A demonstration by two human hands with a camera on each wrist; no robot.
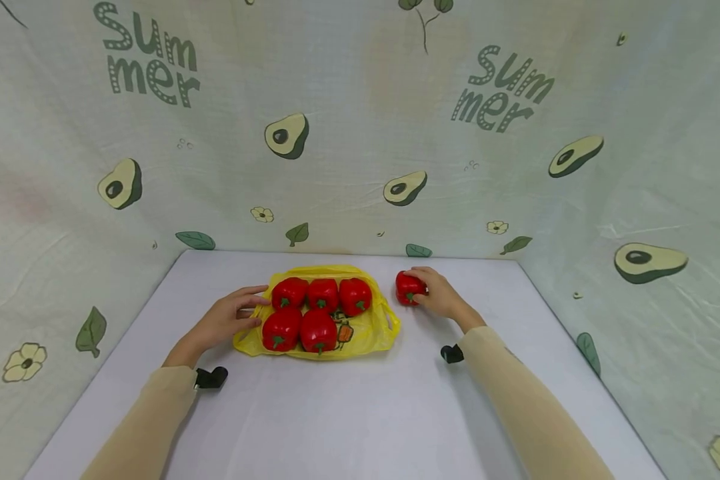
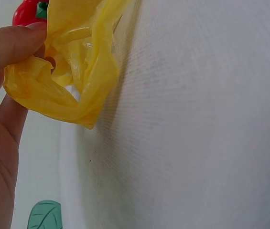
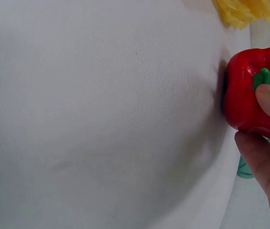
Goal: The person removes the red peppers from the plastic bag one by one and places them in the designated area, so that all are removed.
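Note:
A yellow plastic bag (image 1: 369, 337) lies flat on the table with several red bell peppers (image 1: 319, 330) on it, in two rows. At the bag's left edge, my left hand (image 1: 231, 317) holds a crumpled fold of the yellow plastic (image 2: 84, 71) between thumb and fingers. Right of the bag, my right hand (image 1: 438, 293) grips another red bell pepper (image 1: 408, 288). In the right wrist view the thumb presses beside that pepper's green stem (image 3: 264, 76), and a finger touches its side. The pepper's far side is hidden.
The table (image 1: 336, 413) has a pale cover. Behind and beside it hangs a light cloth (image 1: 348, 87) printed with avocados, leaves and lettering. A black wrist mount (image 1: 211, 378) sticks out at my left sleeve, another mount (image 1: 452, 354) at my right.

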